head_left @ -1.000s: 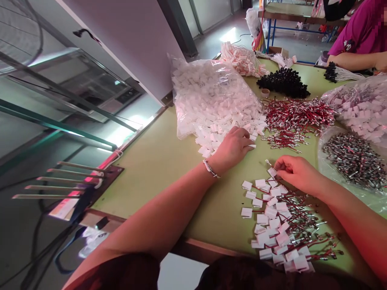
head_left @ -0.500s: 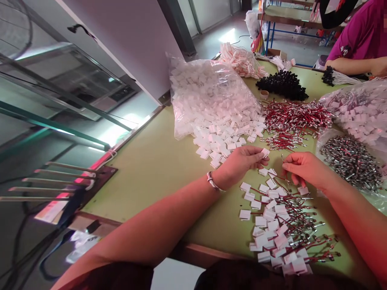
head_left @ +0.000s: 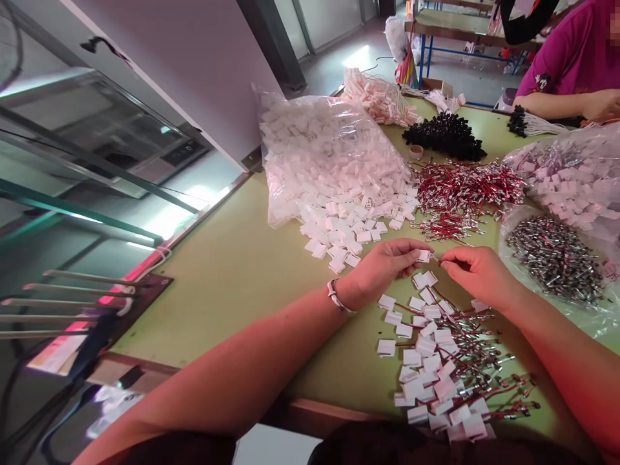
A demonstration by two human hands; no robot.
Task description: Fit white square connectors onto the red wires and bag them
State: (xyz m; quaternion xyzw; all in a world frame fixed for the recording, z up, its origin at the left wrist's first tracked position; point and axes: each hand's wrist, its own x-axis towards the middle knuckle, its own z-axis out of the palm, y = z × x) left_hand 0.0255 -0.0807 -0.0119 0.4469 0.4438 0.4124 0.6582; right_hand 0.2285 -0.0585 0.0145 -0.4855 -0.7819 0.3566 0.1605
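Between the thumb and fingers of my left hand (head_left: 394, 263) is a small white connector housing (head_left: 423, 256). My right hand (head_left: 477, 271) pinches a short wire lead with a metal terminal (head_left: 434, 257), its tip at the right end of the housing. Most of the wire is hidden by my right fingers. Below both hands lies a pile of white housings with red wires (head_left: 436, 361), their terminal ends pointing right. Loose white housings (head_left: 334, 236) spill from a clear plastic bag (head_left: 310, 155) beyond my left hand. A heap of red wires with terminals (head_left: 465, 187) lies beyond my right hand.
Bags of metal terminal pieces (head_left: 552, 258) and white housings (head_left: 576, 168) lie at the right. Black connectors (head_left: 445, 135) and white-wired bundles (head_left: 378, 97) are at the back. A co-worker's arm (head_left: 557, 103) rests at the far right. A rack with rods (head_left: 87, 303) stands left.
My right hand has moved left and brought the wire's terminal up to the housing. My left hand has turned the housing toward it. The view has shifted slightly.
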